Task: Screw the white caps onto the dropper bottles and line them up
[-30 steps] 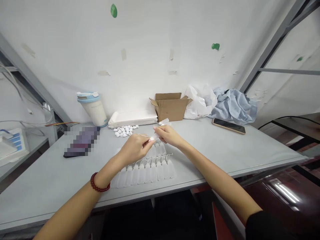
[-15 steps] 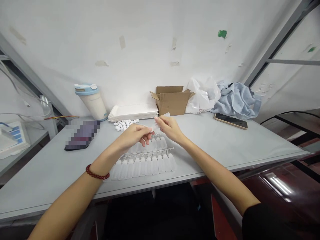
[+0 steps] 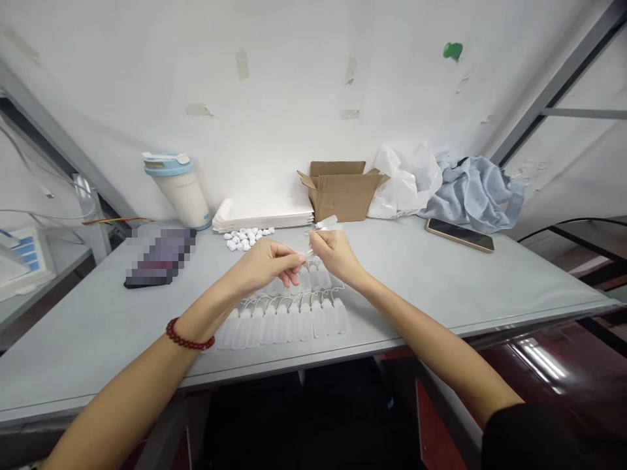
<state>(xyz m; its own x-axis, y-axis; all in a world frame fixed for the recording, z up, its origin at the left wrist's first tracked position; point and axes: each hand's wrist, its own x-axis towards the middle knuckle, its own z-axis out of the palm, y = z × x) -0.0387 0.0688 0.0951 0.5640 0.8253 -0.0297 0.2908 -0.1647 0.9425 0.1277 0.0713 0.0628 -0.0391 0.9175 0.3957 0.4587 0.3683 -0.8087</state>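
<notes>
My left hand (image 3: 274,262) is closed in a pinch over the rows, its thumb and forefinger pressed together on something too small to make out. Close on its right, my right hand (image 3: 337,256) is closed too, knuckles up. A thin white piece (image 3: 310,252) shows between the two sets of fingertips; which hand grips it is unclear. Below lies a front row of small translucent bottles (image 3: 287,325) with thin white looped cords at their tops. Part of a second row of bottles (image 3: 321,277) shows behind it, partly covered by my hands.
White caps (image 3: 245,238) lie piled before a stack of white trays (image 3: 267,212). Beyond my right hand are loose translucent pieces (image 3: 327,222) near an open cardboard box (image 3: 343,196). Around stand a tumbler (image 3: 181,196), phone (image 3: 460,235), plastic bag (image 3: 404,183) and blue cloth (image 3: 477,192).
My right hand has turned knuckles up and its fingertips have dropped slightly. The translucent piece between my hands no longer shows, only a thin white bit. The camera view has shifted a little.
</notes>
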